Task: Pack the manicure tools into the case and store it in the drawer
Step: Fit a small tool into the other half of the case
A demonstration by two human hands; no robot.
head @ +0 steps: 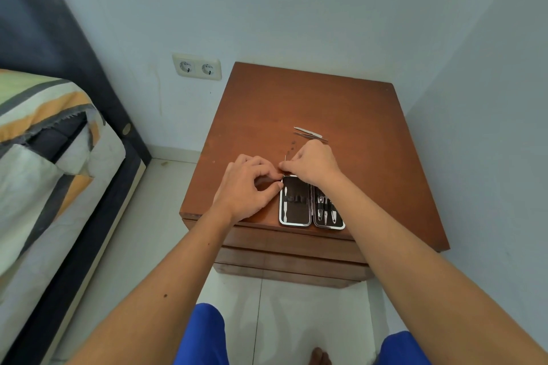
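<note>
An open black manicure case (296, 210) with a chrome rim lies flat near the front edge of a brown wooden nightstand (296, 104). Its left half holds one slim white-tipped tool (285, 201); its right half holds several clippers (326, 212). My left hand (249, 187) rests at the case's upper left corner, fingers curled against the rim. My right hand (311, 163) sits over the case's top edge, pinching a thin metal tool (285, 158) whose tip sticks up. Two loose metal tools, a file (308, 132) and tweezers (310, 137), lie just behind my right hand.
The nightstand's drawer fronts (290, 249) below the top are closed. A bed (44, 157) with a striped cover stands to the left, and a double wall socket (197, 67) is behind. Walls close in at the back and right. My knees in blue shorts (204, 335) are below.
</note>
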